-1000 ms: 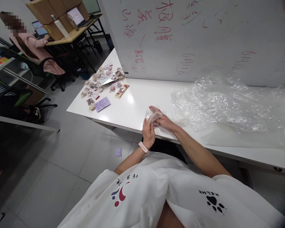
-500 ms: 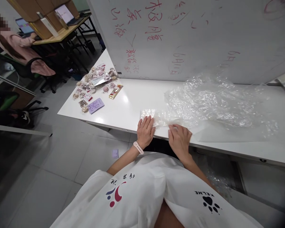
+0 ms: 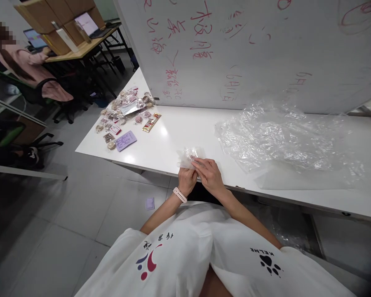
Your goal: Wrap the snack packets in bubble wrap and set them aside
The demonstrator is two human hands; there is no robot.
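A small clear plastic bag (image 3: 188, 156), bunched up, is between my two hands at the front edge of the white table (image 3: 173, 128). My left hand (image 3: 187, 180), with a pale pink band on the wrist, is closed around the bag's near side. My right hand (image 3: 210, 175) reaches across from the right, its fingers bent onto the bag's near right part. The fingertips overlap the plastic, so the exact grip is partly hidden. To the right lies a large heap of crumpled clear plastic bags (image 3: 272, 134).
Wrapped sweets (image 3: 126, 105), a purple packet (image 3: 125, 141) and a gold-red packet (image 3: 151, 122) lie on the table's left end. A whiteboard (image 3: 253, 53) stands behind. Another purple packet (image 3: 150, 203) is on the floor. A person in pink (image 3: 34, 68) sits at a desk, far left.
The plastic bag lay flat and stretched out under both hands; now it is gathered up. My right hand has moved left to meet the left hand, which has curled its fingers.
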